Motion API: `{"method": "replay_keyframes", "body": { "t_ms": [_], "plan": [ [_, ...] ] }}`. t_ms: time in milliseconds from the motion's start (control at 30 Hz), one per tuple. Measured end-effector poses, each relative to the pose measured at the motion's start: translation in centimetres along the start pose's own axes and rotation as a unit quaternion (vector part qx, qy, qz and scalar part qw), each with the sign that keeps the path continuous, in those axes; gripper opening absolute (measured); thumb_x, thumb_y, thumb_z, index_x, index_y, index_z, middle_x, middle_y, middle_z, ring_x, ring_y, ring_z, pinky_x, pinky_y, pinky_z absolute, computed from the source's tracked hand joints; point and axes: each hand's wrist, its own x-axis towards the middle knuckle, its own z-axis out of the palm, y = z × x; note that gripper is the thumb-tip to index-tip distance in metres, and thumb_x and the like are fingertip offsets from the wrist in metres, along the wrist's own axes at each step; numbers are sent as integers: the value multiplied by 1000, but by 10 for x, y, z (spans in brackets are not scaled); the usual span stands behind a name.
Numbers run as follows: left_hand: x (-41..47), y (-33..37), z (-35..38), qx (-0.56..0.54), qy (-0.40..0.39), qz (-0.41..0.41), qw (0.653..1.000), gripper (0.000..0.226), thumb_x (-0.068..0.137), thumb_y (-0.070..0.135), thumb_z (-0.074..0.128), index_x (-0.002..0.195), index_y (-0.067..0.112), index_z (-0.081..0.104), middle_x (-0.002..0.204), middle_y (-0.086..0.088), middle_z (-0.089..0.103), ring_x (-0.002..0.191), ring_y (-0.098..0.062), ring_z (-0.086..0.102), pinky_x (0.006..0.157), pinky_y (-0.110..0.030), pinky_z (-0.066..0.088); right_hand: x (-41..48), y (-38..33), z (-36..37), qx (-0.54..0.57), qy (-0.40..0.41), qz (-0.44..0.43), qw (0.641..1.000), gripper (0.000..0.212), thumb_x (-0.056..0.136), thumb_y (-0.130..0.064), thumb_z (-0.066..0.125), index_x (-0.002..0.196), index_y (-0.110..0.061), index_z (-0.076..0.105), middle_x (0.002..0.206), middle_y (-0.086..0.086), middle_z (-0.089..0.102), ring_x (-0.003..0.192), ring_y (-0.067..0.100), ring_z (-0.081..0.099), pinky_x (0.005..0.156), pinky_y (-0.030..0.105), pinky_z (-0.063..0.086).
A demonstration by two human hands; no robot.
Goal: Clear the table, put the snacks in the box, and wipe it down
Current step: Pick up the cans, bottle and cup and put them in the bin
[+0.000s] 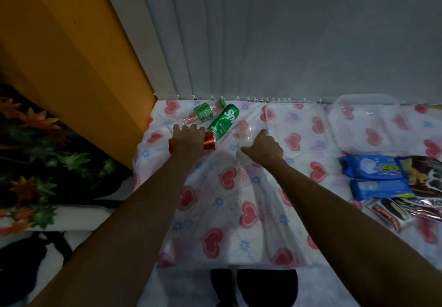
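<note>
A table (239, 211) under a heart-printed cloth holds the litter and snacks. My left hand (189, 139) is wrapped over a red can (210, 141) lying on its side at the table's far left. My right hand (264, 147) closes on a clear plastic cup (244, 134) lying beside it. A green Sprite can (223, 120) lies just behind both hands. A crushed clear bottle with a green label (203, 113) lies further back. Blue snack packs (373, 167) and dark wrappers (421, 175) sit at the right.
A clear plastic box (368, 125) and its clear lid (291, 115) lie at the back against grey vertical blinds. An orange wall panel stands at the left. Artificial plants (35, 151) fill the left side below the table. Dark shoes show at the near edge.
</note>
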Motion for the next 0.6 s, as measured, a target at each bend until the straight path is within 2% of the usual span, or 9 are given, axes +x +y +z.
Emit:
{"method": "replay_keyframes", "body": {
  "t_ms": [233,300,400,600],
  "plan": [
    [-64,48,-19,-16,20,1,1000,73,77,52,74,137,20,46,126,-8,60,116,-30,57,111,-54,31,-68,46,-20,22,15,-8,1000,90,77,-63,67,139,-8,32,118,12,60,102,33,63,86,47,55],
    [-94,71,-24,-17,22,-7,1000,73,76,57,74,132,19,49,124,-9,60,114,-30,58,109,-52,32,-96,67,-22,26,20,-15,999,92,78,-64,67,141,-8,30,121,13,59,105,34,63,87,47,55],
    [-144,106,-22,-5,12,-16,1000,62,77,50,73,128,22,52,124,-9,59,113,-30,57,106,-49,34,-145,105,-24,25,15,-23,999,93,79,-60,68,143,-6,27,123,15,59,107,35,62,88,47,55],
    [-251,179,12,-37,-19,-20,999,61,77,47,73,128,22,52,122,-8,60,114,-31,57,108,-52,29,-259,200,-14,5,-27,-20,999,100,81,-60,67,153,-7,20,136,14,53,119,33,57,92,43,49]
  ]
}}
